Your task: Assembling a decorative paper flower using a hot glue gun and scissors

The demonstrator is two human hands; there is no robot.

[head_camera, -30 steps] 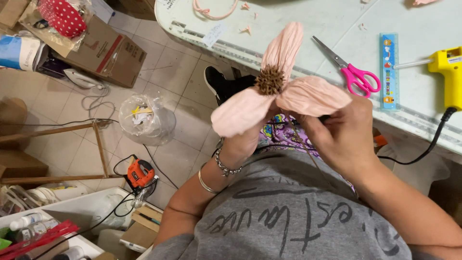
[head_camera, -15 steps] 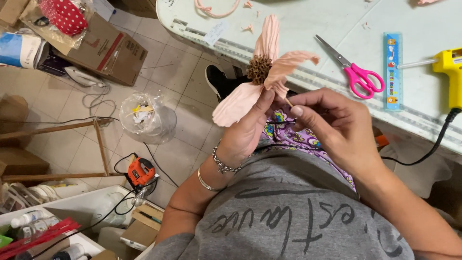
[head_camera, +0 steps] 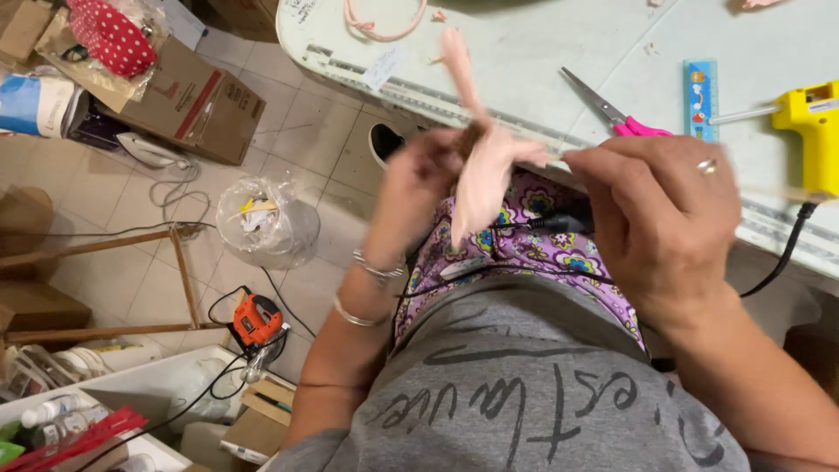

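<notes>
A pale pink fabric flower (head_camera: 482, 166) with a brown bristly centre is held in front of my lap, edge-on and blurred. My left hand (head_camera: 411, 188) grips it from the left, just under the centre. My right hand (head_camera: 664, 218) is raised to the right of the flower, its fingers pinched near a petal tip; I cannot tell whether it grips the petal. A ring shows on one of its fingers. Two bracelets sit on my left wrist.
The white table (head_camera: 524, 61) holds pink-handled scissors (head_camera: 612, 114), a blue ruler (head_camera: 700, 92), a yellow glue gun (head_camera: 808, 122) and a pink cord loop (head_camera: 384, 22). On the tiled floor are cardboard boxes (head_camera: 197, 100), a clear plastic bag (head_camera: 262, 218), an orange power tool (head_camera: 258, 319) and cables.
The flower has turned from face-on to edge-on and dropped lower. My right hand has risen from below the flower to beside it and now covers the scissor handles.
</notes>
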